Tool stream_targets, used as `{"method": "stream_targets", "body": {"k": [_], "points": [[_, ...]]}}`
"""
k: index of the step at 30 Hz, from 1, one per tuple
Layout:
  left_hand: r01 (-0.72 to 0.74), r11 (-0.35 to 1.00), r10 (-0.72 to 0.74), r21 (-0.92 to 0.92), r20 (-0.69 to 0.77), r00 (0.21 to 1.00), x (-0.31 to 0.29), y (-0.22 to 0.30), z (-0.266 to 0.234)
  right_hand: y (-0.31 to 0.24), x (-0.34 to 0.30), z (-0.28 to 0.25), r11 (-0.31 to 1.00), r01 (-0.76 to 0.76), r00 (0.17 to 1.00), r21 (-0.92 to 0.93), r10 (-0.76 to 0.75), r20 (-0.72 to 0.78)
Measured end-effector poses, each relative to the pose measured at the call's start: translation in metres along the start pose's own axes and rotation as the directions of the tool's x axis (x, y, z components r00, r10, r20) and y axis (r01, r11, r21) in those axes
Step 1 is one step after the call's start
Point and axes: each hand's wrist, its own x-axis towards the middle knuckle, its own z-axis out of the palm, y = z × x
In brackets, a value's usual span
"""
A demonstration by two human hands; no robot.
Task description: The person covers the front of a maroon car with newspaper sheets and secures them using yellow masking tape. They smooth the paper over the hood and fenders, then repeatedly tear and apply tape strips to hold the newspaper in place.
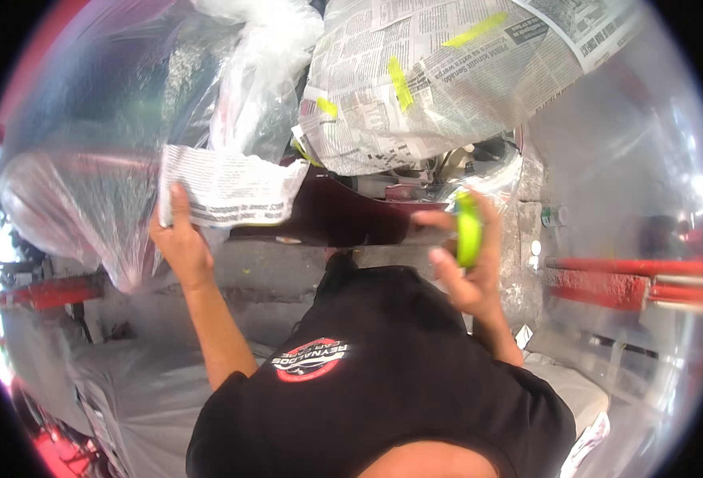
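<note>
My left hand (180, 239) is raised at the left of centre in the frame, fingers closed on the lower left corner of a sheet of newspaper (228, 187). The sheet spreads out to the right and slightly upward from my thumb, lying flat against clear plastic sheeting (88, 135) that fills the upper left of the frame.

My right hand (463, 255) is at the right of centre, fingers curled around a roll of bright green tape (469, 229). The roll stands on edge between my thumb and fingertips, its upper part showing above my palm. The two hands are well apart, with the dark red body panel (343, 219) between them in the middle of the frame.

Above the roll, across the upper centre and upper right, a larger spread of newspaper (447, 80) covers the body, held with short strips of green tape (399, 82). Its lower edge hangs just above my right hand. More plastic sheeting hangs at the right of the frame, with a red bar (606, 279) running along behind it. My black shirt (367, 382) fills the lower centre.
</note>
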Motion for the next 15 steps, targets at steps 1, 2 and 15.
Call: {"method": "stream_targets", "body": {"k": [1,2,15], "points": [[0.053,0.998,-0.052,0.032,-0.046,0.998,-0.021,-0.004,-0.008,0.005,-0.005,0.007,0.998,-0.053,0.995,0.026,0.05,0.088],[0.01,0.987,-0.007,0.157,-0.019,1.0,-0.042,-0.011,-0.015,0.014,-0.012,0.014,0.994,-0.097,0.981,0.041,0.088,0.175],[0.317,0.938,-0.34,0.138,0.199,0.919,-0.134,-0.023,-0.026,0.052,-0.012,0.045,0.977,-0.212,0.872,-0.007,0.192,0.451]]}}
